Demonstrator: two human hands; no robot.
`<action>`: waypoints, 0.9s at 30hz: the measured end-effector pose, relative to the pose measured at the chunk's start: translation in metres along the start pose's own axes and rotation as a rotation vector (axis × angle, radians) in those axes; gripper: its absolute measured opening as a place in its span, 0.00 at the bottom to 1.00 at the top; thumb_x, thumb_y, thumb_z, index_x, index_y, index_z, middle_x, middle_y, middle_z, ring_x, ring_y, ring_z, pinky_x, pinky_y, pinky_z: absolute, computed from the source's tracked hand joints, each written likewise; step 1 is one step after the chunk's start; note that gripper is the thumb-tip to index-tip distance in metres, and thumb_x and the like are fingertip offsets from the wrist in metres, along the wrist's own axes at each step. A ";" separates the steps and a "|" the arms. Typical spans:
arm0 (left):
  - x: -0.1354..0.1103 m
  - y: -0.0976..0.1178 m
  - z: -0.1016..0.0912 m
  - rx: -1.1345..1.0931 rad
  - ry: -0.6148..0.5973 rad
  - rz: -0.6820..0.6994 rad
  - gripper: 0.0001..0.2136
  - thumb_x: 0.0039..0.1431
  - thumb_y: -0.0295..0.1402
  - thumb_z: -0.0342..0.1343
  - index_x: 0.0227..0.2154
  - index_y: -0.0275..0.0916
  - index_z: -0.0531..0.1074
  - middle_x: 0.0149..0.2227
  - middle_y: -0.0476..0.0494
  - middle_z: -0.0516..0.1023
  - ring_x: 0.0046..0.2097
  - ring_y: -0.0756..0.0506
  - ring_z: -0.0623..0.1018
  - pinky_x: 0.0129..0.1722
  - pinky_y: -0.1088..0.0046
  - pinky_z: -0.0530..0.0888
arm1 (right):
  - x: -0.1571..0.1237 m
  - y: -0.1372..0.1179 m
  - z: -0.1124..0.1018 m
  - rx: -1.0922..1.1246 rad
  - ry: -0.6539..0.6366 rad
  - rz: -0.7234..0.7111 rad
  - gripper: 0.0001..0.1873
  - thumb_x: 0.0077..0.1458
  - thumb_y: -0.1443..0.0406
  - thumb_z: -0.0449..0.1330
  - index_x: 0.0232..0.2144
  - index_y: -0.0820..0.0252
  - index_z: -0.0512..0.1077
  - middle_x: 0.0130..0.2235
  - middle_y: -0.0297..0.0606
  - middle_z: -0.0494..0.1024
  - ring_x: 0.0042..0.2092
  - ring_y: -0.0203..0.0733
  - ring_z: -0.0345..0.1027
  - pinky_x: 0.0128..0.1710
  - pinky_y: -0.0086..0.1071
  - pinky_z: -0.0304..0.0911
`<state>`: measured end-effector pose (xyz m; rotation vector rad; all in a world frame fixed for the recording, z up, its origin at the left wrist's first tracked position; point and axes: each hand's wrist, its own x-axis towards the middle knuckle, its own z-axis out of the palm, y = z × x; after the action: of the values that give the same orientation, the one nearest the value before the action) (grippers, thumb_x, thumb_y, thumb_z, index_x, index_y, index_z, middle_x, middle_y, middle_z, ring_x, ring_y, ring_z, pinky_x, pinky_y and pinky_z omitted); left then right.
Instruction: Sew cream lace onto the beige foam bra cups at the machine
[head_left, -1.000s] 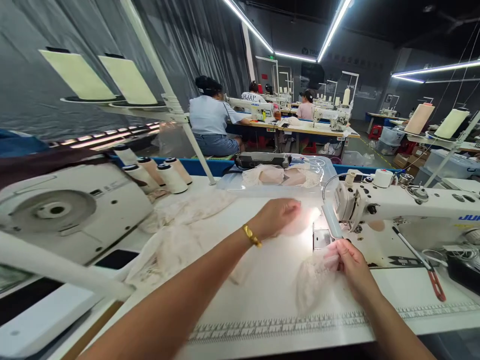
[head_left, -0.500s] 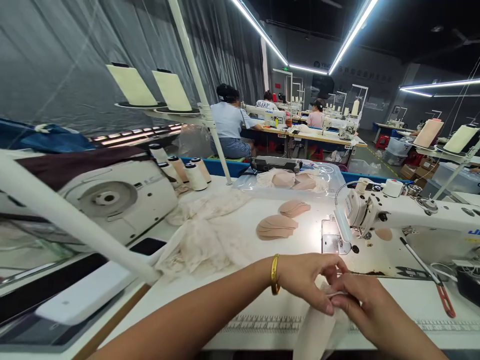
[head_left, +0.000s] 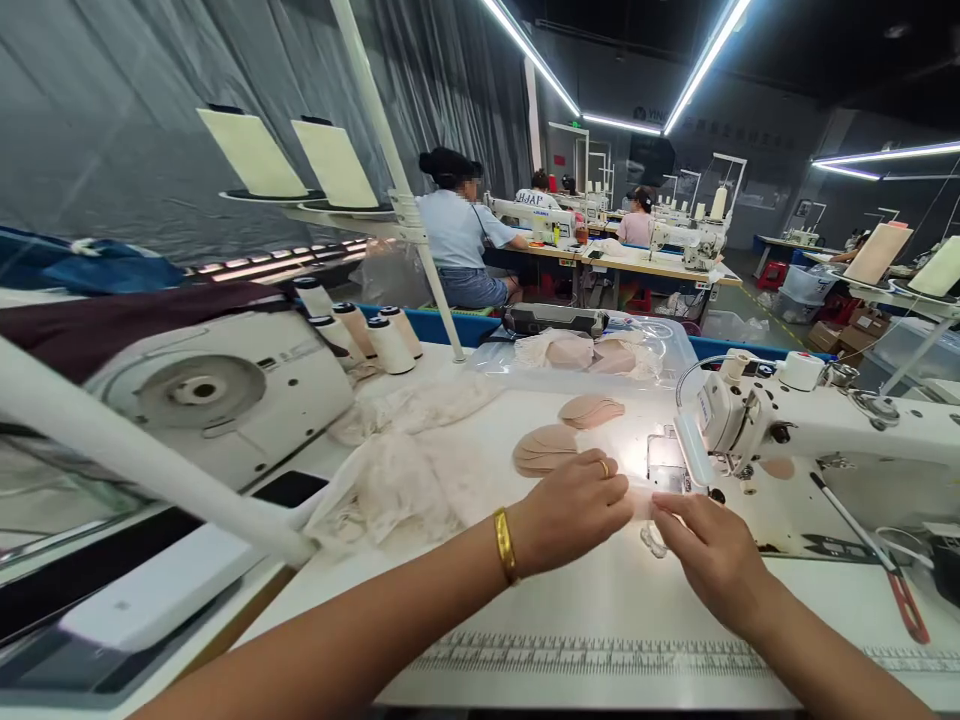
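Note:
My left hand point(head_left: 574, 508), with a gold ring and bangle, and my right hand point(head_left: 709, 553) lie close together on the white sewing table point(head_left: 600, 610). Their fingers pinch a small pale lace piece point(head_left: 651, 518) between them, just in front of the needle area of the white sewing machine point(head_left: 810, 425). Bright lamp glare washes out the piece. Two stacks of beige bra cups point(head_left: 546, 450) lie just beyond my left hand.
A heap of cream lace point(head_left: 397, 480) lies left of my hands. A clear tray with more cups point(head_left: 592, 352) stands at the table's back. Thread cones point(head_left: 382, 338) and another machine point(head_left: 202, 385) are at the left. Red-handled snips point(head_left: 900, 600) lie right. Other people sew further back.
My hands have moved away from the table's front edge up toward the needle, carrying the lace piece with them. One second ago my left hand reached toward the cups.

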<state>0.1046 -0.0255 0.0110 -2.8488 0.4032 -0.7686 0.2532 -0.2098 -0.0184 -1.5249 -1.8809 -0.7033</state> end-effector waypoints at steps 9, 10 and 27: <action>0.028 0.009 0.048 -0.178 -0.251 -0.021 0.08 0.61 0.22 0.56 0.28 0.39 0.67 0.32 0.46 0.73 0.33 0.45 0.72 0.31 0.68 0.65 | -0.042 0.061 0.021 0.120 -0.410 0.034 0.15 0.66 0.75 0.50 0.43 0.53 0.74 0.43 0.36 0.80 0.41 0.40 0.72 0.37 0.30 0.65; 0.029 0.010 0.053 -0.178 -0.271 -0.018 0.08 0.61 0.23 0.56 0.27 0.39 0.67 0.31 0.46 0.73 0.32 0.45 0.71 0.30 0.67 0.65 | -0.044 0.062 0.019 0.112 -0.400 0.047 0.16 0.65 0.76 0.50 0.45 0.54 0.73 0.46 0.37 0.80 0.42 0.41 0.71 0.38 0.30 0.65; 0.019 0.016 0.072 -0.279 -0.139 -0.086 0.09 0.68 0.28 0.50 0.31 0.38 0.70 0.32 0.44 0.71 0.35 0.44 0.69 0.35 0.69 0.67 | -0.038 0.053 -0.009 0.210 -0.491 0.132 0.19 0.63 0.75 0.50 0.46 0.53 0.75 0.37 0.36 0.73 0.37 0.40 0.59 0.33 0.29 0.55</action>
<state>0.1541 -0.0404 -0.0456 -3.1750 0.3979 -0.5611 0.3122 -0.2303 -0.0392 -1.7721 -2.0923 -0.0633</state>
